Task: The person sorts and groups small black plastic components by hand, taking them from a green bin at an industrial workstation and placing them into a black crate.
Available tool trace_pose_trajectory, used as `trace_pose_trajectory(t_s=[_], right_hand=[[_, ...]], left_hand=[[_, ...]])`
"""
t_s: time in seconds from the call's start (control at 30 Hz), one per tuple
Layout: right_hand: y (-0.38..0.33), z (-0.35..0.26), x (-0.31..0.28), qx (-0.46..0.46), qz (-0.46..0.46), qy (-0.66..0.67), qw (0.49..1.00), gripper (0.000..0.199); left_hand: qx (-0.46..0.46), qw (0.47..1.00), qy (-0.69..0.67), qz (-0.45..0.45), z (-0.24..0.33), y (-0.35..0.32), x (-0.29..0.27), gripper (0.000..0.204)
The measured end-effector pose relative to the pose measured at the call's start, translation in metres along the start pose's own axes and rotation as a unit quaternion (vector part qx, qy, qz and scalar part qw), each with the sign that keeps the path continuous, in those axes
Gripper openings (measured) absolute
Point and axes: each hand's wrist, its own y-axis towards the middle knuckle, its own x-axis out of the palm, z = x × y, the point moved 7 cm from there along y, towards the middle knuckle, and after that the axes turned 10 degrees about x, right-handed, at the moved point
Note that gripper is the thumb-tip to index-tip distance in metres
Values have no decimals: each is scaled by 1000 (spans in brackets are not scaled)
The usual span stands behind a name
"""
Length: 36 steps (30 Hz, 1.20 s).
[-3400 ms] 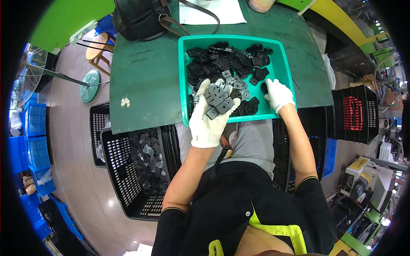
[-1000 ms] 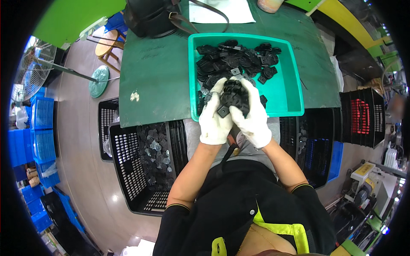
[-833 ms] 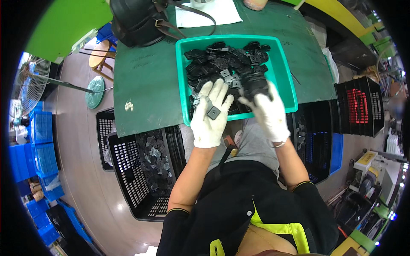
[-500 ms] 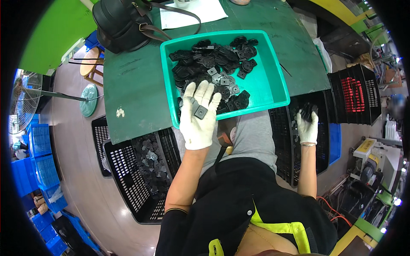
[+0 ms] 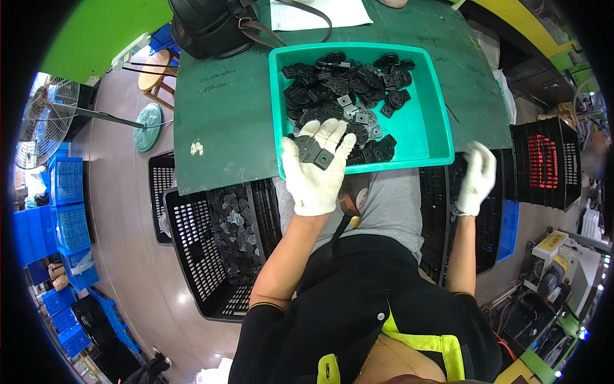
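Observation:
My left hand (image 5: 316, 176), in a white glove, lies palm up at the near rim of the teal tray (image 5: 441, 121). A couple of flat black plastic parts (image 5: 314, 152) rest on its palm. A heap of the same black parts (image 5: 345, 96) fills the tray's far and middle area. My right hand (image 5: 476, 176), also gloved, hangs off the table's right edge above a black mesh crate (image 5: 495, 230). Its fingers are loosely spread and nothing shows in them.
The tray sits on a dark green table (image 5: 217, 115) with a black bag (image 5: 211, 25) and a white paper (image 5: 320, 11) at the back. A black crate (image 5: 192, 243) holding black parts stands at my lower left. Blue bins (image 5: 64, 205) and a fan (image 5: 45, 121) are further left.
My right hand took a handful of black parts from the tray, swung right over the black crate, and now shows none. The left hand stayed by the tray with parts on its palm.

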Motion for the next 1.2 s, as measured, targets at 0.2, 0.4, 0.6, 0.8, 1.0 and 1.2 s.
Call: trace_pose_trajectory(t_s=[0.2,0.4,0.6,0.8,1.0,1.2], right_hand=[[-59,-104,162,-304,-311,-145,889,31],[-55,-75,204,-228,-399,-191,867,44],[-35,-67,164,-7,-370,85,925,43],[-43,-79,148,50,-354,198,913,38],[-46,-81,147,44,-340,215,915,38],[-44,-72,143,29,-296,202,933,36]], left_hand=[[-17,999,-34,-39,-1,2,-3,44],[-26,999,-35,-12,-6,0,-3,46],[-18,999,-13,-44,-1,3,-7,46],[-19,999,-11,-49,-2,5,-9,48],[-12,999,-1,-40,-4,4,-8,47],[-8,997,-5,-74,-4,4,-5,40]])
